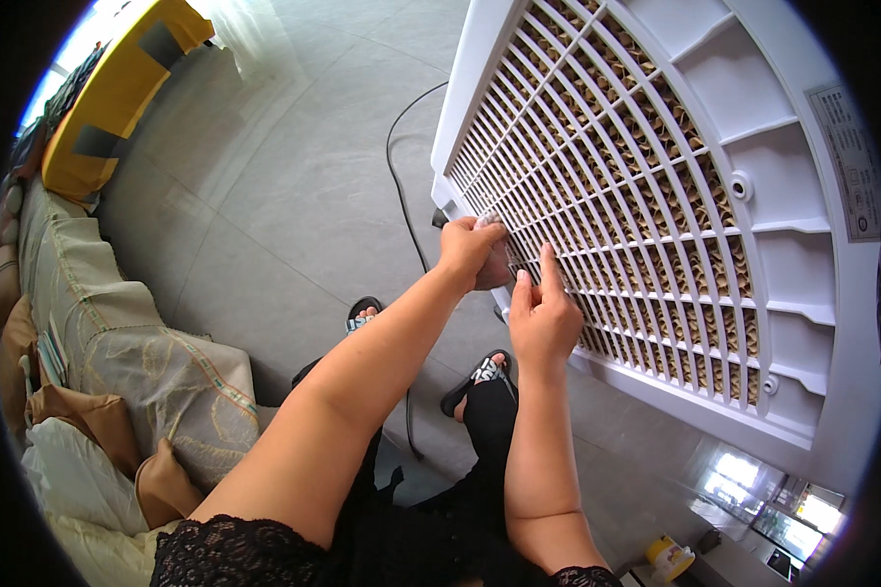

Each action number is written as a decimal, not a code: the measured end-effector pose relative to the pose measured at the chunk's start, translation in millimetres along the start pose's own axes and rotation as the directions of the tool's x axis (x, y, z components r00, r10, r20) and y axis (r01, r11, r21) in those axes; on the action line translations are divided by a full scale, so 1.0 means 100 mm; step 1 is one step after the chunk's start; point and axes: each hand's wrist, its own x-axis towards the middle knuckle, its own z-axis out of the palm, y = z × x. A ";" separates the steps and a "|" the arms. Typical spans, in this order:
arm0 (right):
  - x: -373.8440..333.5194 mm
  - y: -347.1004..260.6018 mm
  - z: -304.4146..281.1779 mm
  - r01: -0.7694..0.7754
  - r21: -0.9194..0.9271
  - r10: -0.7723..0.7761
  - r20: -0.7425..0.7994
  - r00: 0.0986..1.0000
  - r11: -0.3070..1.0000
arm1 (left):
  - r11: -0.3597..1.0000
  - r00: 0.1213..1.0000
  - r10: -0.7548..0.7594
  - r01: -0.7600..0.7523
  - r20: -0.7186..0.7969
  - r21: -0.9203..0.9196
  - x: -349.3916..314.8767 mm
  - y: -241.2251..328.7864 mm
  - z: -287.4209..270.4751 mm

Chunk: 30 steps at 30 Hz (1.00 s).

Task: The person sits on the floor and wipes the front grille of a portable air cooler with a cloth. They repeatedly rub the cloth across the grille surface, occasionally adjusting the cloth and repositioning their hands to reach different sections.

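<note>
A large white air cooler [812, 372] stands at my right, its slatted grille [646, 203] facing me. Behind the slats shows a brown honeycomb pad [673, 201]. My left hand [468, 252] is closed on a crumpled, pale cloth [496, 266] at the grille's left edge. My right hand [546, 323] is beside it, with the index finger stretched up along the slats and the thumb apart from it. Its other fingers curl in, and nothing shows in that hand. Whether the fingertip presses on a slat, I cannot tell.
A black cord [390, 147] runs over the grey tiled floor [264, 176] behind my hands. At the left, a sofa with a patterned cover [157, 362] holds bags and cushions. A yellow-and-grey item [132, 93] is beyond it. A yellow tub [668, 556] is at lower right.
</note>
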 end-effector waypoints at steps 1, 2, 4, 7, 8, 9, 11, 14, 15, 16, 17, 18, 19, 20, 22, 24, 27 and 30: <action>0.01 0.01 0.00 0.004 -0.008 -0.004 -0.006 1.000 1.000 | 0.999 0.998 -0.038 0.037 0.052 0.022 -0.02 0.03 -0.01; 0.02 -0.01 -0.03 -0.017 -0.018 0.017 0.010 1.000 1.000 | 0.991 0.985 -0.114 0.103 0.129 0.089 -0.01 0.10 -0.06; 0.02 0.00 -0.02 -0.022 0.001 0.022 -0.006 1.000 1.000 | 0.949 0.938 -0.251 0.190 0.238 0.252 -0.04 0.24 -0.14; 0.03 -0.03 -0.04 -0.012 0.010 0.012 -0.017 1.000 1.000 | 0.979 0.984 -0.176 0.177 -0.012 0.100 0.11 0.25 -0.21; 0.03 -0.04 -0.05 -0.016 0.015 0.016 -0.008 1.000 1.000 | 0.983 0.986 -0.159 0.155 -0.041 -0.096 0.17 0.23 -0.22; 0.03 -0.04 -0.05 -0.020 0.021 0.020 0.000 1.000 1.000 | 0.979 0.990 -0.138 0.130 -0.040 -0.156 0.18 0.18 -0.20; 0.02 -0.02 -0.02 0.000 0.016 0.000 -0.018 1.000 1.000 | 0.959 0.994 -0.096 0.080 -0.043 -0.274 0.07 0.18 -0.06; 0.01 -0.01 -0.03 -0.007 0.006 0.007 0.000 1.000 1.000 | 0.997 1.000 -0.007 0.009 -0.022 0.079 0.12 -0.20 -0.06; 0.02 -0.02 -0.03 -0.015 0.002 0.015 0.013 1.000 1.000 | 0.993 0.999 -0.011 0.015 -0.033 0.117 0.14 -0.26 -0.06; 0.02 0.00 -0.05 -0.020 -0.011 0.020 0.015 1.000 1.000 | 0.993 0.998 -0.061 0.058 0.031 0.099 0.07 -0.10 -0.05; 0.02 0.00 -0.04 -0.013 0.001 0.013 0.003 1.000 1.000 | 0.986 0.997 -0.064 0.055 0.047 0.157 0.14 -0.08 -0.10; 0.02 0.00 -0.04 -0.006 0.013 0.006 -0.009 1.000 1.000 | 0.996 0.999 -0.036 0.035 0.013 0.078 0.20 -0.05 -0.12; 0.02 -0.01 -0.02 -0.001 0.027 0.001 -0.018 1.000 1.000 | 1.000 1.000 -0.014 0.014 -0.027 0.000 0.21 -0.01 -0.12; 0.02 -0.02 -0.04 -0.007 0.022 0.007 -0.004 1.000 1.000 | 0.997 0.999 -0.021 0.018 -0.041 -0.073 0.17 0.04 -0.10; 0.00 -0.02 -0.04 -0.015 0.025 0.015 0.004 1.000 1.000 | 0.999 0.997 0.003 -0.006 -0.073 -0.040 0.10 -0.03 -0.03; -0.02 -0.01 -0.01 0.003 0.015 -0.003 -0.009 1.000 1.000 | 0.999 0.999 -0.018 0.020 -0.034 0.044 0.05 -0.04 -0.05; -0.01 -0.03 -0.04 -0.032 -0.002 0.032 0.027 0.999 0.999 | 0.960 0.981 -0.151 0.117 0.120 0.254 0.05 0.06 -0.15; 0.04 -0.01 0.00 0.001 0.070 0.004 -0.059 0.998 0.998 | 0.961 0.976 -0.191 0.165 0.102 0.222 0.07 0.11 -0.17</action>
